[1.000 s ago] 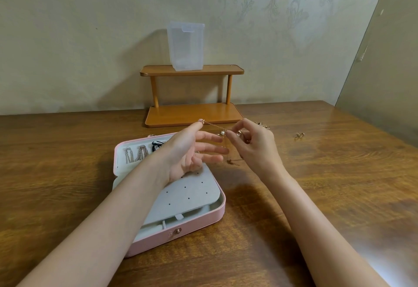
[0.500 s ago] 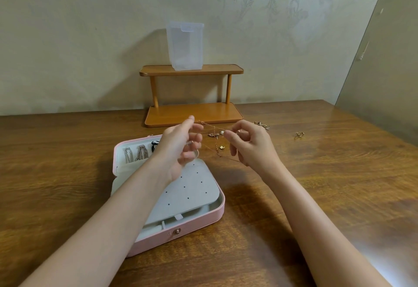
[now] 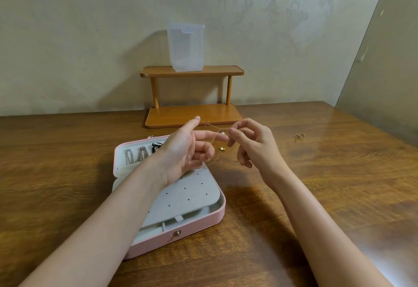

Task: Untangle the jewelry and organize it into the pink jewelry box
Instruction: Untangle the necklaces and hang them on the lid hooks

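Observation:
A thin gold chain (image 3: 213,126) with small pendants stretches in the air between both hands, above the far edge of the open pink jewelry box (image 3: 199,225). My left hand (image 3: 187,148) has the chain looped over its raised thumb and across its fingers, the lower fingers curled round it. My right hand (image 3: 251,144) pinches the chain's other end between thumb and forefinger. A gold pendant (image 3: 221,148) dangles between the hands. Silver chains (image 3: 136,154) and a dark piece (image 3: 156,146) lie in the box's far compartments. Its grey dotted insert (image 3: 192,190) is bare.
A small gold piece (image 3: 300,136) lies on the wooden table to the right. A wooden two-tier stand (image 3: 192,115) sits by the wall behind the hands, with a clear plastic container (image 3: 186,47) on its top shelf.
My left hand has spread the chain wider, its thumb raised and forefinger extended. The pendants have dropped lower between the hands. My right hand keeps its pinch in much the same place.

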Demonstrator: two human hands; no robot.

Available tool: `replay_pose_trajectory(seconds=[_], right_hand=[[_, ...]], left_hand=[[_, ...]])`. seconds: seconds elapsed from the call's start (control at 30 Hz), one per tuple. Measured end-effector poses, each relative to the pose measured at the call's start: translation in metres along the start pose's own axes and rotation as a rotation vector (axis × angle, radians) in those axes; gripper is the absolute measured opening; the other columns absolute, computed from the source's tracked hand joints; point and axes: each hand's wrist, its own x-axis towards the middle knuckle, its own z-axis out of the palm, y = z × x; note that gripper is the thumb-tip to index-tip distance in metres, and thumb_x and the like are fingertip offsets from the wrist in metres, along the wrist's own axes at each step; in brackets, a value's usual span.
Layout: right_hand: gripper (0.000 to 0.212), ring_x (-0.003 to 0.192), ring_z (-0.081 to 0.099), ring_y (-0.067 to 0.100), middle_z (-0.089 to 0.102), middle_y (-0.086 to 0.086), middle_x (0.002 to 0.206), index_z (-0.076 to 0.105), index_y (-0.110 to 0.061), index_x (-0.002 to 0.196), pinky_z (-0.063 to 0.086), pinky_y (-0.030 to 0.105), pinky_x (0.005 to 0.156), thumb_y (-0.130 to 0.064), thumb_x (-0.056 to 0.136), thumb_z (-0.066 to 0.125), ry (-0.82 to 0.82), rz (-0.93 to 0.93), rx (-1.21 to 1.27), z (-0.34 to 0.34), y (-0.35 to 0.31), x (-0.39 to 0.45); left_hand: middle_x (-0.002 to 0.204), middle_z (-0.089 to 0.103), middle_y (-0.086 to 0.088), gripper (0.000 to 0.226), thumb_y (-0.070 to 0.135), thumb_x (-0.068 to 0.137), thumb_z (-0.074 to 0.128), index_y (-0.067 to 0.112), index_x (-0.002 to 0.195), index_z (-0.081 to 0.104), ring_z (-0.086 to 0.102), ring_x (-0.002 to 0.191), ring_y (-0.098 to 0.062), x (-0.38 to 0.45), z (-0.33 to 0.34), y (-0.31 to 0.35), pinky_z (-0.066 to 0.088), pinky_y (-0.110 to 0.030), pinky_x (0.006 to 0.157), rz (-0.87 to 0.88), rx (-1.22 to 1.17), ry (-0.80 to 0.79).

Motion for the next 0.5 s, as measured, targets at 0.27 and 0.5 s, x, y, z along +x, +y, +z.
replay_pose_trajectory(seconds=[0.27,0.5], right_hand=[[0.011,0.039,0.045,0.011,0.062,0.000,0.066,0.058,-0.010,0.088,0.033,0.020,0.035,-0.017,0.094,0.054,0.004,-0.002,0.050,-0.001,-0.003,-0.001],[0.013,0.053,0.055,0.013,0.058,0.002,0.061,0.056,-0.009,0.081,0.044,0.019,0.046,-0.009,0.094,0.052,0.077,0.044,0.142,-0.001,-0.004,0.001]], left_hand=[[0.064,0.069,-0.004,0.048,0.058,0.093,0.033,0.014,0.090,0.053,0.058,0.059,-0.010,0.001,0.004,0.000,0.041,-0.014,0.041,-0.037,-0.152,0.134],[0.086,0.068,-0.008,0.017,0.029,0.095,0.053,0.013,0.090,0.055,0.063,0.075,-0.015,0.012,0.001,-0.007,0.054,-0.019,0.056,0.078,-0.165,0.394]])
